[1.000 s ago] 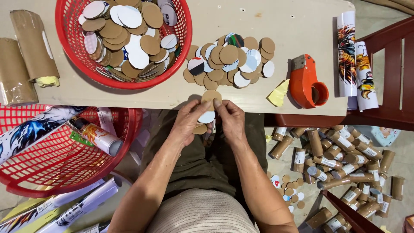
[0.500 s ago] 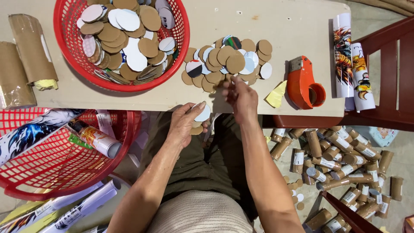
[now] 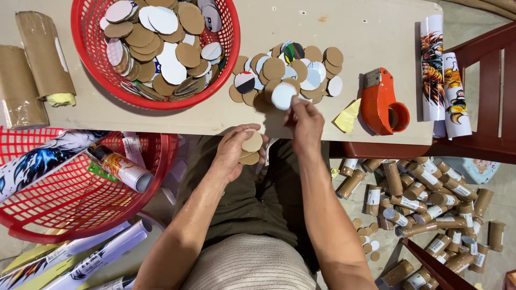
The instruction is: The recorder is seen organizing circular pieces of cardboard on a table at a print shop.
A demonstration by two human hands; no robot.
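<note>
My left hand (image 3: 232,154) is below the table edge, over my lap, holding a small stack of brown cardboard discs (image 3: 251,147). My right hand (image 3: 304,119) reaches up over the table edge and pinches a white disc (image 3: 283,95) at the near side of a loose pile of brown and white cardboard discs (image 3: 290,70). A red round basket (image 3: 226,40) filled with more discs stands to the left of that pile.
An orange tape dispenser (image 3: 382,102) and a yellow scrap (image 3: 348,115) lie right of the pile. Printed rolls (image 3: 441,75) sit at the table's right end, brown wrapped rolls (image 3: 32,70) at its left. A red basket (image 3: 70,209) with tubes is lower left; several cardboard tubes (image 3: 424,198) cover the floor.
My right hand left the left hand at my lap, rose to the disc pile and took hold of a white disc. My left hand stayed low with its stack.
</note>
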